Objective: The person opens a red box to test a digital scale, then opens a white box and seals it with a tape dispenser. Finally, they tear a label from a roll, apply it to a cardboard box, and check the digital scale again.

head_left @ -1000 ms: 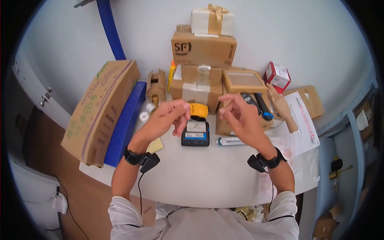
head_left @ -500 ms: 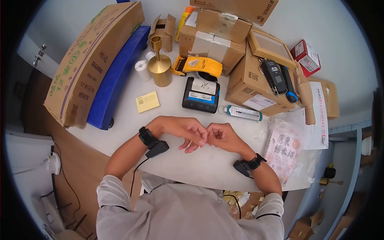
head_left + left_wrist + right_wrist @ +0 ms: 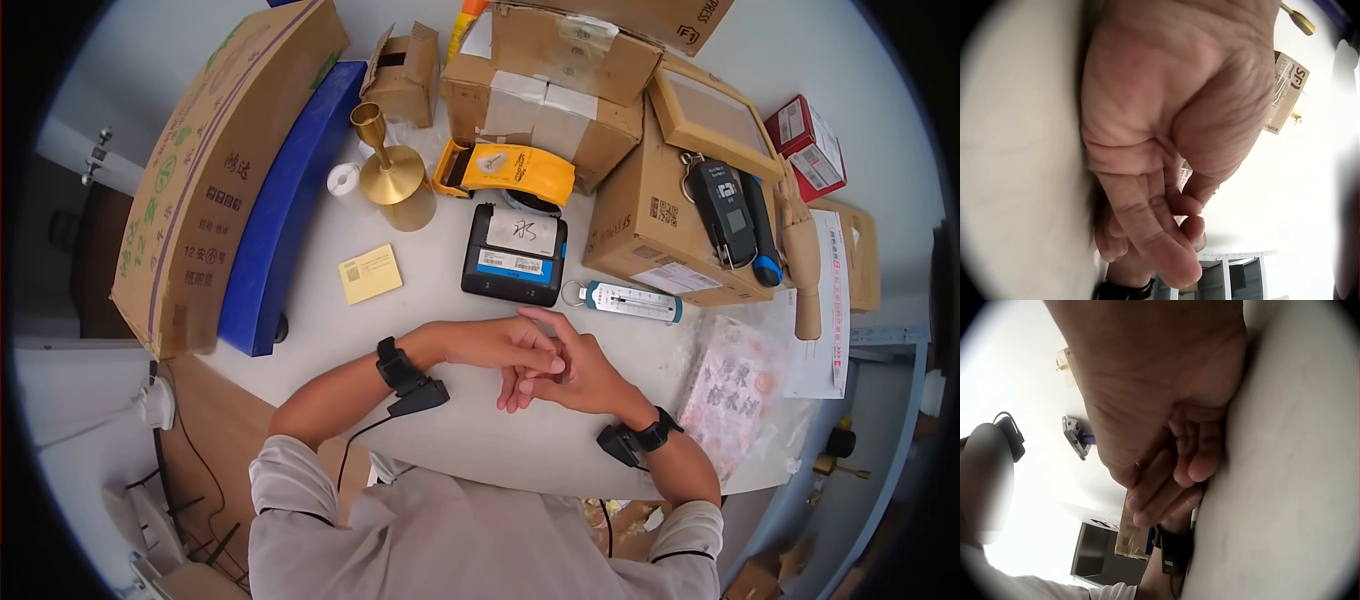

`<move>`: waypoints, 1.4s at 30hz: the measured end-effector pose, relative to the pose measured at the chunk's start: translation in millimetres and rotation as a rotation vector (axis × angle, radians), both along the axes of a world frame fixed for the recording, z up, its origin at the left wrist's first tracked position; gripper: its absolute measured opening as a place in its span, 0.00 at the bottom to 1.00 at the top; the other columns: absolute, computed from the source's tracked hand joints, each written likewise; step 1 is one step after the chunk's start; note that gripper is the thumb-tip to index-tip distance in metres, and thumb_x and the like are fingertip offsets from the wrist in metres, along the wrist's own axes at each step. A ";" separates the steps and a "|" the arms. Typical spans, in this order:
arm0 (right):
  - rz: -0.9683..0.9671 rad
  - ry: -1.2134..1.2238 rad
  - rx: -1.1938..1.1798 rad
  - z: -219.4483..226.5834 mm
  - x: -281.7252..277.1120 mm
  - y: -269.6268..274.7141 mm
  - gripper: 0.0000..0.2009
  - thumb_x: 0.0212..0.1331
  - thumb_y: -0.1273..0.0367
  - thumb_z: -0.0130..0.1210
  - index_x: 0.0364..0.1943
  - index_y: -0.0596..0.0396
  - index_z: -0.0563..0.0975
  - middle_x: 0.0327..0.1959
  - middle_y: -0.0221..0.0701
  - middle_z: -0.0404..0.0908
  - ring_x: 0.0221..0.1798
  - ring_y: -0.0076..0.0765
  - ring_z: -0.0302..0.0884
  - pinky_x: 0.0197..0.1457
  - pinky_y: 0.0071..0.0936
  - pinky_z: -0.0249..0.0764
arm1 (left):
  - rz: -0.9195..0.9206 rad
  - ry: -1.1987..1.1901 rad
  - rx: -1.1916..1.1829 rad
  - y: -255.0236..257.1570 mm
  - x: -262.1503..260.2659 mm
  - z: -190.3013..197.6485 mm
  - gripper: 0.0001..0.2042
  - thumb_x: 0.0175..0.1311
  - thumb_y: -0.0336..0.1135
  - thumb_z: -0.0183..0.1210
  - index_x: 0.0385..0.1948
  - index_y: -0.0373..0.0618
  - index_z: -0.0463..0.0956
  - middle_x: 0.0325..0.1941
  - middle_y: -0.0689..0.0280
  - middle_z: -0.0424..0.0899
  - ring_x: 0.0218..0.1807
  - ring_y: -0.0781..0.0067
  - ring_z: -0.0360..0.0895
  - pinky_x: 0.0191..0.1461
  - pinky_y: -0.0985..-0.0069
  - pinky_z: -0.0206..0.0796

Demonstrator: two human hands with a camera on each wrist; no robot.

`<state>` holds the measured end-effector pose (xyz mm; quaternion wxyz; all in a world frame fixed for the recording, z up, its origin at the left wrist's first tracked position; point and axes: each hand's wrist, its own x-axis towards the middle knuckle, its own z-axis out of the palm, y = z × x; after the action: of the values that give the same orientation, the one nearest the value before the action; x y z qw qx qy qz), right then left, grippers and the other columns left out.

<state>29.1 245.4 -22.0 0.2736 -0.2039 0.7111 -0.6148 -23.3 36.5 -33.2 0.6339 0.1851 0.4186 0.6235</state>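
Close above the front of the white table, my two hands meet with fingers loosely bent. The left hand [image 3: 485, 343] comes from the left, its fingertips overlapping the right hand's thumb and fingers. Opposite it, the right hand [image 3: 592, 378] has its index finger extended over the left hand. In the left wrist view, the left palm [image 3: 1141, 94] has nothing in it. The right palm [image 3: 1179, 375] shows no object either. Nearest the hands are a black label printer [image 3: 512, 285] with a paper label, a spring scale [image 3: 632, 302] and a yellow sticky-note pad [image 3: 370, 274].
Behind stand a brass candle holder [image 3: 398, 185], a yellow tape dispenser [image 3: 518, 172] and stacked cartons [image 3: 545, 110]. A long carton [image 3: 225, 180] and blue panel [image 3: 290, 210] line the left. At right are a digital luggage scale [image 3: 725, 215], wooden hand [image 3: 801, 265] and plastic-wrapped pack [image 3: 730, 400].
Both hands have come down from raised and apart to meet near the table's front. Since half a second ago the right index finger has straightened over the left hand. The view has tilted down.
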 end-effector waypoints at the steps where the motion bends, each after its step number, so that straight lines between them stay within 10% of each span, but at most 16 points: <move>1: 0.032 0.063 0.053 -0.3 -0.8 0.8 0.43 0.60 0.71 0.68 0.77 0.49 0.55 0.42 0.38 0.88 0.44 0.34 0.88 0.49 0.27 0.81 | -0.002 -0.004 0.000 0.6 -0.2 0.2 0.18 0.79 0.45 0.53 0.45 0.35 0.78 0.26 0.57 0.86 0.28 0.65 0.88 0.29 0.73 0.81; 9: 0.002 0.043 0.033 0.9 -0.4 0.8 0.41 0.60 0.71 0.68 0.77 0.47 0.58 0.41 0.37 0.89 0.42 0.35 0.89 0.47 0.28 0.82 | -0.022 0.005 0.043 0.6 0.4 3.4 0.20 0.81 0.49 0.49 0.55 0.40 0.77 0.26 0.64 0.78 0.29 0.67 0.86 0.31 0.74 0.81; 42: 0.018 0.121 0.064 -1.4 0.7 -1.0 0.38 0.63 0.69 0.67 0.75 0.51 0.58 0.49 0.36 0.87 0.47 0.38 0.88 0.54 0.31 0.82 | -0.023 0.087 -0.014 -1.1 3.1 6.9 0.17 0.78 0.49 0.54 0.47 0.42 0.75 0.28 0.63 0.83 0.30 0.71 0.86 0.33 0.76 0.79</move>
<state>29.8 244.3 -23.4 0.2419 -0.2382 0.7437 -0.5759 -20.2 35.4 -26.3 0.6234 0.2122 0.4479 0.6047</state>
